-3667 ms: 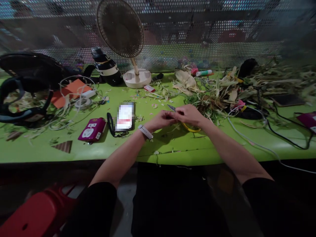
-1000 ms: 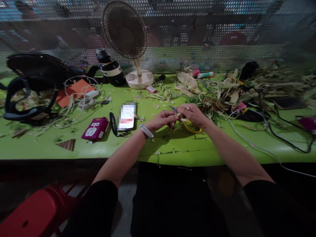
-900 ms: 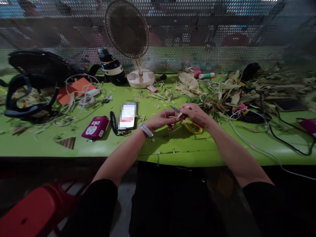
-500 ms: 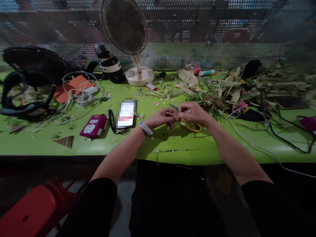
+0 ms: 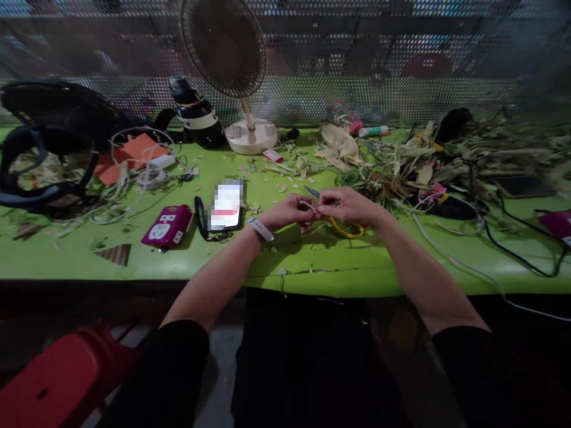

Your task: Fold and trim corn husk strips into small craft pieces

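A thin pale strip of what looks like dried husk (image 5: 306,205) runs between my two hands over the green table. My left hand (image 5: 288,213), with a white band at the wrist, pinches one part of it. Close against it, my right hand (image 5: 345,205) has thumb and fingertips closed on the strip's other part. Scissors with yellow handles (image 5: 350,232) are under my right hand, their blade pointing up and left past it. Whether the right hand touches the scissors is hidden.
Dried husks and leaves (image 5: 419,157) are heaped at the right. A phone (image 5: 227,205), purple device (image 5: 167,227), fan (image 5: 252,135) and bottle (image 5: 200,122) stand left of my hands. White cables (image 5: 464,261) cross the right side. A red stool (image 5: 57,374) is below left.
My right fingers have shifted slightly left along the strip, closer to the left hand. The whole view has moved a little; the scissors stay under the right hand.
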The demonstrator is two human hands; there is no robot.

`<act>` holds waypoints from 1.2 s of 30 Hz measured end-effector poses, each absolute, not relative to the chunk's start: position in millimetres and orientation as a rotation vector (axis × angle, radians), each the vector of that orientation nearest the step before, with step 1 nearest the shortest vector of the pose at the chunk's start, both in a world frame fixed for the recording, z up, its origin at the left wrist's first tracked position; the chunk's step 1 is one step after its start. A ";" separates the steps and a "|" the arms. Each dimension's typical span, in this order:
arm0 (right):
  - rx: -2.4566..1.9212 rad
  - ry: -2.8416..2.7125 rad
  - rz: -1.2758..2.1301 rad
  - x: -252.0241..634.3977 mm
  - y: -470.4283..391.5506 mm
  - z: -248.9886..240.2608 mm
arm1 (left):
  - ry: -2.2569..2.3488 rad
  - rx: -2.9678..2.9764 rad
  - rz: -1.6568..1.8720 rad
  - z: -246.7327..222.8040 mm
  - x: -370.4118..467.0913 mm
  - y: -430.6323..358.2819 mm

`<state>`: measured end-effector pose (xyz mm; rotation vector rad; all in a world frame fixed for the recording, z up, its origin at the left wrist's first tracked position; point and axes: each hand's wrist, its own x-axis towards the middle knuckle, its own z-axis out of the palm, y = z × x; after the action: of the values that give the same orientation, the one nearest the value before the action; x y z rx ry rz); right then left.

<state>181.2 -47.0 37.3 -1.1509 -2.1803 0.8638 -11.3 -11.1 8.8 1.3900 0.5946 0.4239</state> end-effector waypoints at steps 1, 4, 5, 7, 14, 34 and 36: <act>-1.173 -2.140 0.812 179.3 -46.4 34.9 | 0.603 1.389 0.427 8.6 -11.5 -10.6; -1.234 -1.945 0.675 171.1 -45.1 25.3 | 0.626 1.389 0.468 9.3 -12.1 -9.3; -1.236 -1.884 0.656 167.9 -45.1 21.8 | 0.628 1.389 0.480 9.8 -12.3 -9.0; -1.222 -1.781 0.633 162.4 -45.0 15.6 | 0.627 1.391 0.493 10.9 -12.7 -8.6; -1.322 -1.416 0.719 173.4 -40.7 23.1 | 0.609 1.394 0.446 13.4 -11.9 -10.8; -1.138 -1.451 1.261 170.9 -39.4 23.9 | 0.611 1.095 0.516 1.6 -9.2 -2.8; -1.115 -1.401 1.294 168.3 -38.9 21.0 | 0.580 1.093 0.525 1.4 -8.4 -3.5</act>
<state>168.3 -38.9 21.0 -1.1152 -1.4010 1.2936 -8.4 -3.5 1.4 1.0927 0.5799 0.5252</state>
